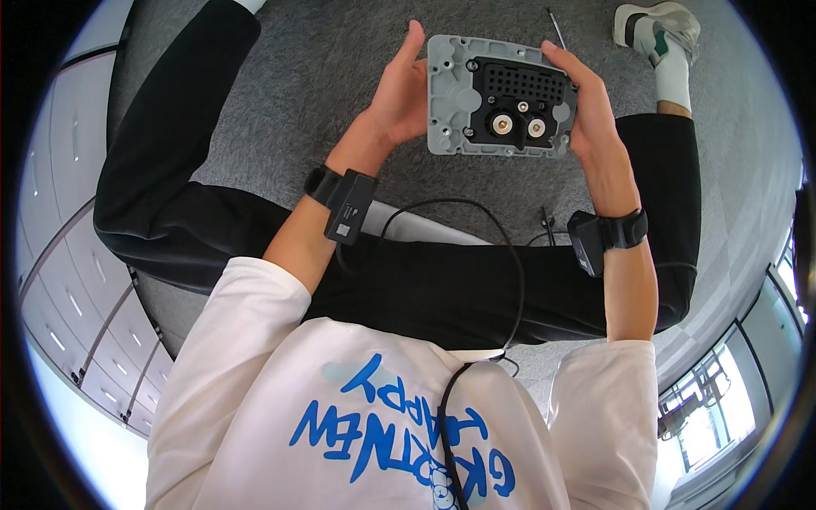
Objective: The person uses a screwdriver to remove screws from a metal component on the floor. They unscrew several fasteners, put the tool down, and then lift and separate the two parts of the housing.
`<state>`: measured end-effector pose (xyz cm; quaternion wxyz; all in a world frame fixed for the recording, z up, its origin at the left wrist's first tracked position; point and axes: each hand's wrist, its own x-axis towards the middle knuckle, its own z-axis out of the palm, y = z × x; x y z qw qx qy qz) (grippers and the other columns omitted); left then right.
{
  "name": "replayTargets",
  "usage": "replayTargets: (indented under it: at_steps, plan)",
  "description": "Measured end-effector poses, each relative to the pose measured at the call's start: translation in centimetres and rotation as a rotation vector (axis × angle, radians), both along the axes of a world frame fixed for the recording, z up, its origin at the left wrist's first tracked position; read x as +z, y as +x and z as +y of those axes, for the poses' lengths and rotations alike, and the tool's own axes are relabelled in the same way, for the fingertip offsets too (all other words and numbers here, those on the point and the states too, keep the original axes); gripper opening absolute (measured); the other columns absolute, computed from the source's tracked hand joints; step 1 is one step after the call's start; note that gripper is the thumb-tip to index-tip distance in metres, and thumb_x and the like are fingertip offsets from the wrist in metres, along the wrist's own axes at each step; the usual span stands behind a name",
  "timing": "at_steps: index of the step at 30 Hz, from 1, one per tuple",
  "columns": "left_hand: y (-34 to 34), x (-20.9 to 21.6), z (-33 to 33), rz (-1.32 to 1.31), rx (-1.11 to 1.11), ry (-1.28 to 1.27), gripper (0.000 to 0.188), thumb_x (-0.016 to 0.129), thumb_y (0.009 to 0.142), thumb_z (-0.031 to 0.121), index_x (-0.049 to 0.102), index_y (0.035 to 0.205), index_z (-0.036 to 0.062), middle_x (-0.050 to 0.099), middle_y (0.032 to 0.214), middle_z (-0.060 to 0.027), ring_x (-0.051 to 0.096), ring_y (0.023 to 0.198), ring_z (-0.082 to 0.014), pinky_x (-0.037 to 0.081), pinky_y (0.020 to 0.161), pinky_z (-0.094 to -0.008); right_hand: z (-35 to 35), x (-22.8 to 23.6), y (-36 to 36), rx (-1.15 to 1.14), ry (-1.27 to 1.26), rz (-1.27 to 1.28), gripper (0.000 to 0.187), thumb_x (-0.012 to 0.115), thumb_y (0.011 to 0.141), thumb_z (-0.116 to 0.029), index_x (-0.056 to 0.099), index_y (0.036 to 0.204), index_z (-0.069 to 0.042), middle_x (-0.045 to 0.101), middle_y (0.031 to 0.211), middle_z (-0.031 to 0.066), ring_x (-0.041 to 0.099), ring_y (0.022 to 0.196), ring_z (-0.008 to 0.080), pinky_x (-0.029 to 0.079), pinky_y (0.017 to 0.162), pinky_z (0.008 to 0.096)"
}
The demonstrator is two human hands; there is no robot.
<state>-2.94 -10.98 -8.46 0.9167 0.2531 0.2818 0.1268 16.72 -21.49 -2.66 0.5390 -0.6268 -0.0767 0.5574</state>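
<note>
A grey cast housing [444,98] with a black connector panel is held up above the carpet between my hands. Rows of small square holes fill the panel's upper part, and below them sit two round metal terminals and several screws. My left hand [401,95] grips the left edge, thumb pointing up and fingers tucked behind. At the opposite edge my right hand [595,106] is closed round the side, with its thumb near the top corner. The back of the housing and most of my fingertips are hidden.
Dark carpet [280,110] lies between my spread legs. Beyond the housing is a thin rod-like tool [556,27]. A small black object [547,223] lies near my right wrist. A black cable [520,280] loops over my lap. White drawer cabinets [72,170] stand at the left.
</note>
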Motion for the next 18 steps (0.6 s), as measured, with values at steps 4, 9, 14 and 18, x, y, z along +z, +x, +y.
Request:
replayTargets:
  at_steps: [4, 9, 14, 18]
  plan:
    - [0.2, -0.8, -0.1, -0.028, -0.026, 0.094, 0.089, 0.032, 0.098, 0.076, 0.056, 0.139, 0.0011, 0.063, 0.134, -0.018, 0.064, 0.121, -0.0289, 0.055, 0.098, -0.0441, 0.2, -0.1, 0.1, 0.075, 0.02, 0.03, 0.026, 0.071, 0.094, -0.032, 0.071, 0.1, -0.006, 0.073, 0.092, 0.005, 0.07, 0.081, 0.0123, 0.057, 0.074, 0.0273]
    - [-0.1, -3.0, -0.4, -0.374, -0.014, -0.343, 0.076, 0.04, 0.1, 0.069, 0.064, 0.129, 0.0025, 0.069, 0.123, -0.0163, 0.069, 0.109, -0.028, 0.06, 0.088, -0.0428, 0.4, -0.4, -0.8, 0.098, 0.045, -0.024, 0.032, 0.072, 0.092, -0.035, 0.071, 0.1, -0.004, 0.072, 0.089, 0.0059, 0.071, 0.075, 0.0115, 0.058, 0.069, 0.0264]
    - [0.5, -0.8, -1.5, 0.017, 0.147, -0.216, 0.071, 0.042, 0.101, 0.066, 0.065, 0.127, 0.004, 0.07, 0.119, -0.0146, 0.071, 0.102, -0.0268, 0.062, 0.084, -0.0405, -0.1, -0.5, -0.9, 0.003, -0.023, 0.009, 0.034, 0.071, 0.092, -0.036, 0.071, 0.099, -0.003, 0.072, 0.089, 0.0065, 0.071, 0.075, 0.0109, 0.058, 0.069, 0.026]
    - [-0.4, -2.6, -1.0, -0.452, -0.02, -0.415, 0.062, 0.045, 0.102, 0.062, 0.069, 0.12, 0.0076, 0.072, 0.114, -0.0112, 0.071, 0.098, -0.0226, 0.062, 0.081, -0.0404, 0.5, -0.4, -0.5, 0.123, -0.005, -0.093, 0.039, 0.073, 0.09, -0.039, 0.071, 0.097, -0.001, 0.072, 0.088, 0.007, 0.07, 0.074, 0.0127, 0.057, 0.071, 0.0272]
